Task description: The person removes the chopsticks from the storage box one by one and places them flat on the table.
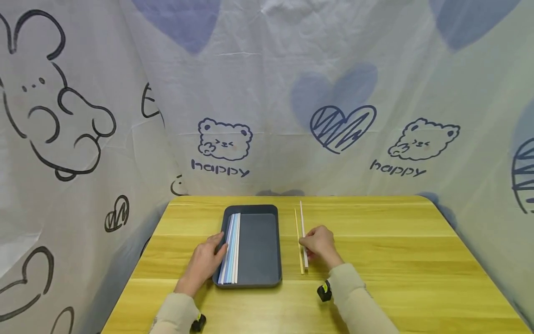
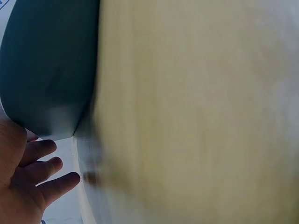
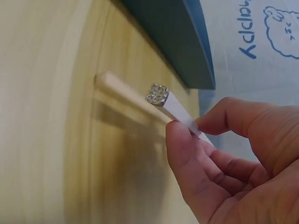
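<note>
A dark grey tray (image 1: 259,250) stands left of the table's middle, with a row of white, blue and violet chopsticks (image 1: 231,250) along its left side. My left hand (image 1: 203,260) rests at the tray's left rim, thumb toward the chopsticks. In the left wrist view, its fingers (image 2: 41,170) are loosely extended beside the tray's outer wall (image 2: 51,65). Between thumb and index finger, my right hand (image 1: 322,243) pinches a pale pinkish-white chopstick (image 3: 180,112) with a square, glittering end. Just left of it, a yellow chopstick (image 1: 297,225) lies on the table.
The wood-grained table (image 1: 396,246) extends to the right of the right hand. A white cloth (image 1: 275,162) printed with hearts and bears hangs behind the table and on both sides. Each wrist carries a small black device, such as the right one (image 1: 324,291).
</note>
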Tool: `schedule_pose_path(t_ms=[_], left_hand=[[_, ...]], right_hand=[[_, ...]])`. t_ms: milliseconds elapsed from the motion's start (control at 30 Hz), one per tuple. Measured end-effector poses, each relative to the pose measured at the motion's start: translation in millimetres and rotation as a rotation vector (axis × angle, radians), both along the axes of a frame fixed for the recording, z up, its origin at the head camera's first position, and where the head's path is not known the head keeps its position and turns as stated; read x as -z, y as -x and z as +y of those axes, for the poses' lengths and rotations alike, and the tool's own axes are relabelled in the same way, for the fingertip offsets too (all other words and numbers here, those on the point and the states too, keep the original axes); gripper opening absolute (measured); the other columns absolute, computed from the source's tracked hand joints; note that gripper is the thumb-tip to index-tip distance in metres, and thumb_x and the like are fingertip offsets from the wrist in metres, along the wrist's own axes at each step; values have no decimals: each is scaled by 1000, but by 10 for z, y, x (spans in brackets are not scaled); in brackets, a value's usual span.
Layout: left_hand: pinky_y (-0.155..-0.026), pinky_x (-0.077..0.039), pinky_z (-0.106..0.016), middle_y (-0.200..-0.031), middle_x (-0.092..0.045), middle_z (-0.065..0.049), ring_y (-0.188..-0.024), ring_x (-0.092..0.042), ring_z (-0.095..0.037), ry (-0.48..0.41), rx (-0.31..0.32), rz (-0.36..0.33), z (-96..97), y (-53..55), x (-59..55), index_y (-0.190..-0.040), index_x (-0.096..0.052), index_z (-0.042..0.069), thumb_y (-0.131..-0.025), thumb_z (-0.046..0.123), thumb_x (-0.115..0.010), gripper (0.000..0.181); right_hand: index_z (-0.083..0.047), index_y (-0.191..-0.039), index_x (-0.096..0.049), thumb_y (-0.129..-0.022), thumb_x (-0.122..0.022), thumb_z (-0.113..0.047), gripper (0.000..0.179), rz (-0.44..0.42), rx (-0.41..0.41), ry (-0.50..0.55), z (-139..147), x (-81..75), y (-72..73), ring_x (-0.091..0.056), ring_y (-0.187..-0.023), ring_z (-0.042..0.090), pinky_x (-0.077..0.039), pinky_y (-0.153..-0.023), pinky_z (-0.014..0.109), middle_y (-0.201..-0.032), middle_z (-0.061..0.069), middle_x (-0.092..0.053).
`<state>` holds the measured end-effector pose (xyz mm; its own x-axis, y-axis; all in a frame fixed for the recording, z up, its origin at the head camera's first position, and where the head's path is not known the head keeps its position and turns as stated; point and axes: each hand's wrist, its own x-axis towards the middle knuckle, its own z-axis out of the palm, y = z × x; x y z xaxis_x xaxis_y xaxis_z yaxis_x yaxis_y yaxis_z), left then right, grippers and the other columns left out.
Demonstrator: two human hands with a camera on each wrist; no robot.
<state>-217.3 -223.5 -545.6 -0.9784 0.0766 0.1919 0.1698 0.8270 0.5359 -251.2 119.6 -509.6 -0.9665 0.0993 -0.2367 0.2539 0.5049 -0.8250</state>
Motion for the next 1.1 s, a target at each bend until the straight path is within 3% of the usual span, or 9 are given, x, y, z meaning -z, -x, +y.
schedule_pose_path(t_ms=[300,1100], left_hand=[[-116,-48,-56,-149,-60,-24,-141,-56,-42,-1,-4,33,-12,13,16,-147,-58,-3,-104,24,-68,52],[-116,-48,-55,-149,-60,-24,-141,-56,-42,16,3,18,-9,21,5,-148,-57,-3,-104,26,-68,54]], right_hand=[[3,-90,-73,-87,-73,-6,10,-55,37,9,105,95,-5,-64,-45,17,-61,-46,32,-63,13,-68],[4,-90,-74,-88,-77,-5,10,-36,49,-45,112,134,-25,-65,-46,18,-61,-46,33,-64,15,-71]])
